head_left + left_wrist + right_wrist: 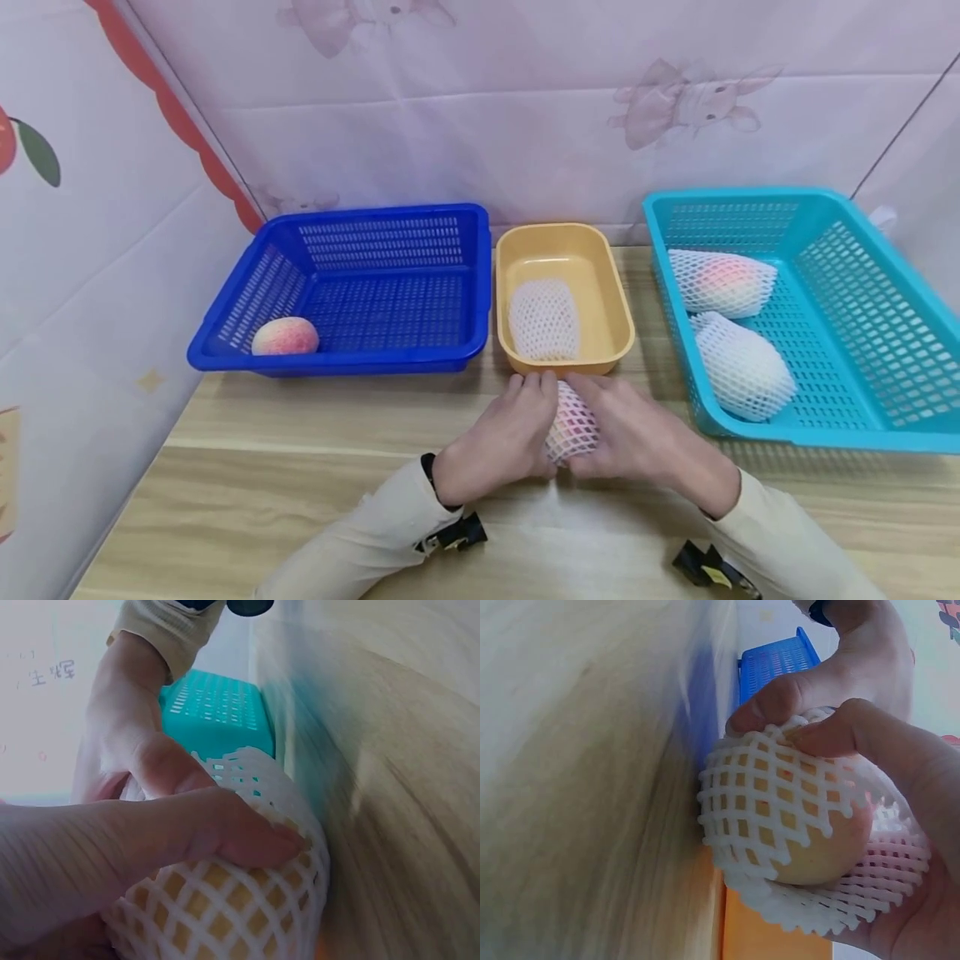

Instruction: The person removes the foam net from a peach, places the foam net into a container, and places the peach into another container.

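Note:
Between both hands, just in front of the yellow tray, is a pink and cream peach (576, 427) in a white foam net sleeve (757, 802). My left hand (501, 437) grips it from the left, thumb pressed on the mesh in the left wrist view. From the right, my right hand (633, 429) holds the same peach and net. In the right wrist view, both thumbs lie at the net's edge, and part of the peach's bare skin (825, 855) shows where the net stands apart. The fingers' far sides are hidden.
A blue basket (390, 361) at left holds one bare peach (285, 337). In the yellow tray (600, 292) lies a foam net sleeve (544, 321). At right, a teal basket (847, 375) contains two netted peaches (744, 371). A wall stands behind them.

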Action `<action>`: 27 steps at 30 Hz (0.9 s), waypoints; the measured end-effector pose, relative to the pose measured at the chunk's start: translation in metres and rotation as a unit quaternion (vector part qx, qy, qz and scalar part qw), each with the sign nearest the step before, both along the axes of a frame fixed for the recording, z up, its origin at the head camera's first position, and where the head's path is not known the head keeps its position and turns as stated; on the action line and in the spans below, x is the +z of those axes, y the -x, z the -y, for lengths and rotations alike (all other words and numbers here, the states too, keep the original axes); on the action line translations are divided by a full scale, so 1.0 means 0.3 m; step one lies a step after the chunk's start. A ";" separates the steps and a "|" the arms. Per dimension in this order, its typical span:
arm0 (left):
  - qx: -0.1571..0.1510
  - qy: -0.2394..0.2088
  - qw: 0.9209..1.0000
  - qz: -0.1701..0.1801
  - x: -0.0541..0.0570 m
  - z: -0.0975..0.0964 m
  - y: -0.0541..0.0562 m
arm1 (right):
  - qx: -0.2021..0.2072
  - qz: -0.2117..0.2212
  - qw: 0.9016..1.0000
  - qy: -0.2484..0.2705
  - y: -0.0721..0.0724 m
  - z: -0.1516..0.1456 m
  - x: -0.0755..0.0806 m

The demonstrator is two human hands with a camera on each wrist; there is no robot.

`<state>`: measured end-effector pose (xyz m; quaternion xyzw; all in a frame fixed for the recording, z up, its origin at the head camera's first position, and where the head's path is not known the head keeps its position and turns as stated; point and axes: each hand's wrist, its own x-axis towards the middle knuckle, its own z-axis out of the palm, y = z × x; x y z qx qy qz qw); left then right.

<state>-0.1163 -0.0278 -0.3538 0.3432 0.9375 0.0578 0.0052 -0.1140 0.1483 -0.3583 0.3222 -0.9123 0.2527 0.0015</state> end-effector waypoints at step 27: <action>-0.053 -0.322 0.904 0.275 0.200 0.243 0.150 | -0.061 -0.103 0.988 0.100 -0.019 -0.037 0.200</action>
